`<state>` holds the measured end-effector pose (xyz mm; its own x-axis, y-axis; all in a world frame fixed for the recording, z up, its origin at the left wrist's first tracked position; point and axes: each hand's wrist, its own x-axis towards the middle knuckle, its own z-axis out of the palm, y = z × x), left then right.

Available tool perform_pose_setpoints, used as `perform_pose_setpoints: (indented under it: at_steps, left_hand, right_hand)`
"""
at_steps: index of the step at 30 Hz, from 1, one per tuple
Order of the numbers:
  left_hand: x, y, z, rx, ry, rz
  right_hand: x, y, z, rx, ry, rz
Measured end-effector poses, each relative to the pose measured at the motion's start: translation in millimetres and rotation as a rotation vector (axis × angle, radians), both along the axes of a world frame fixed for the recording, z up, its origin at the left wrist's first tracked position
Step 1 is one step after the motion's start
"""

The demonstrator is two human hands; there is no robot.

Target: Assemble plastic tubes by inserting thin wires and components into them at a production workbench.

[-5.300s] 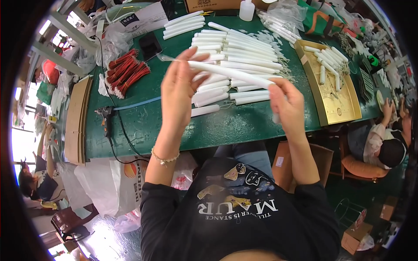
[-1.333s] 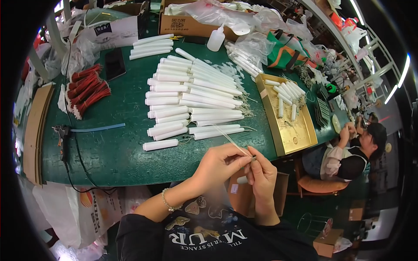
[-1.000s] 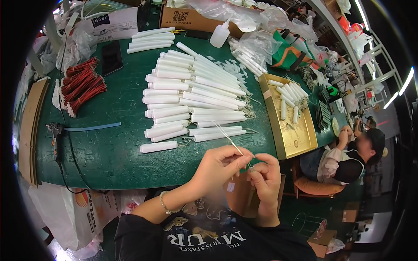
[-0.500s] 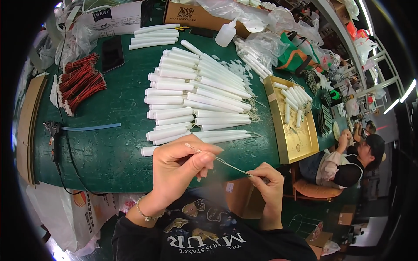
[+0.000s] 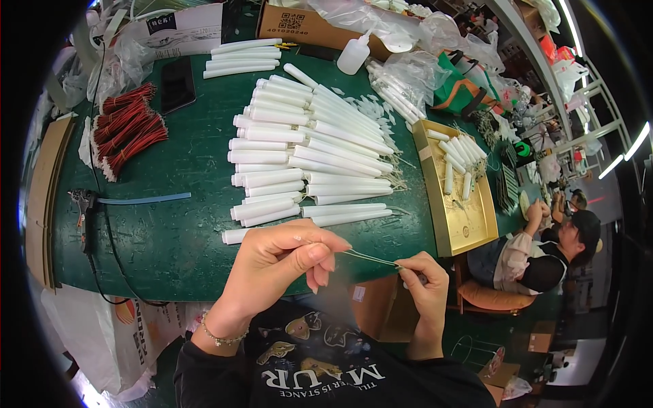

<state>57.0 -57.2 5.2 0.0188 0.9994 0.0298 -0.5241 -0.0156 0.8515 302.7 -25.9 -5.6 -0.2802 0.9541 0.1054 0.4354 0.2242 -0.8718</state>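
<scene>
My left hand (image 5: 282,262) is closed in a pinch on one end of a thin pale pair of wires (image 5: 371,258). The other end is between the thumb and fingers of my right hand (image 5: 425,285). The wires stretch nearly straight between both hands, above the table's near edge. Their ends are mostly hidden by my fingers. Just beyond my left hand lie rows of white tubes (image 5: 262,156), with longer white tubes (image 5: 347,163) beside them whose thin wires trail to the right.
At the left are red wire bundles (image 5: 129,129), a dark phone (image 5: 177,85) and a glue gun (image 5: 83,217) with its cord. A gold box (image 5: 469,221) holding short white tubes stands at the right, near a seated person (image 5: 534,258). A squeeze bottle (image 5: 353,56) stands at the back.
A clear tip that stuck out at my left fingers is now covered by them. My right hand has shifted slightly right, and the wires between my hands show a shorter length.
</scene>
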Motion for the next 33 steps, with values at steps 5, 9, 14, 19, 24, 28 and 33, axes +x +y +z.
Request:
perform_pose_setpoints:
  at_steps: [5, 9, 14, 19, 24, 28, 33]
  left_hand:
    - [-3.5, -2.7, -1.1, 0.094, 0.08, 0.019]
    - [-10.3, -4.5, -4.9, 0.18, 0.089, 0.0]
    - [-10.8, -4.7, -5.3, 0.098, -0.049, 0.031]
    - [-24.9, -5.4, -5.9, 0.02, 0.098, 0.038]
    - [-42.1, -1.4, 27.9, 0.14, 0.675, 0.071]
    - [-38.4, 3.2, 56.9, 0.477, 0.903, 0.242]
    - [-19.1, -23.7, 108.9, 0.603, 0.56, 0.084]
  right_hand:
    - [2.7, -1.6, 3.4, -0.027, -0.038, 0.039]
    - [3.6, -3.8, 2.7, -0.06, -0.006, 0.046]
    - [-1.9, -3.6, 2.8, 0.05, 0.01, 0.141]
    - [2.7, -7.8, 4.2, -0.062, 0.063, 0.168]
    - [0.8, -8.6, 11.6, -0.208, 0.312, 0.038]
    - [15.2, -3.5, -3.7, -0.109, 0.46, 0.006]
    - [17.5, -3.2, 0.0, -0.093, 0.467, 0.017]
